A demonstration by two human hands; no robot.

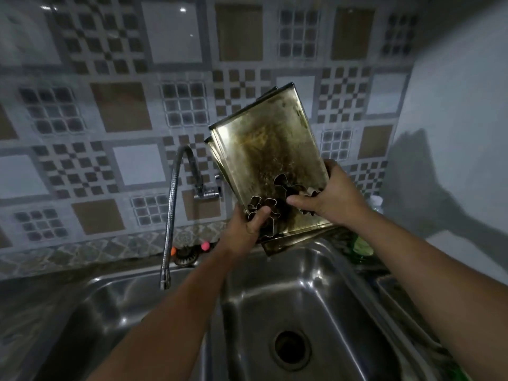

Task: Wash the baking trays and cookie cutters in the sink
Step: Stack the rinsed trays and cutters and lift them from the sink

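Observation:
A stack of stained metal baking trays (264, 149) is held tilted, almost upright, above the right basin of the steel sink (324, 279). Several metal cookie cutters (286, 185) lie against the lower part of the top tray. My left hand (247, 226) grips the stack's lower left corner, its thumb pressing on a cutter. My right hand (330, 193) grips the lower right edge of the trays, with fingers curled over more cutters. The trays' bottom edge hangs just over the sink's back rim.
A flexible chrome faucet (171, 215) arches from the tiled wall down over the left basin. The right basin has an open drain (292, 350). A green bottle (360, 248) and a clear bottle (376, 203) stand right of the sink. A white wall closes the right side.

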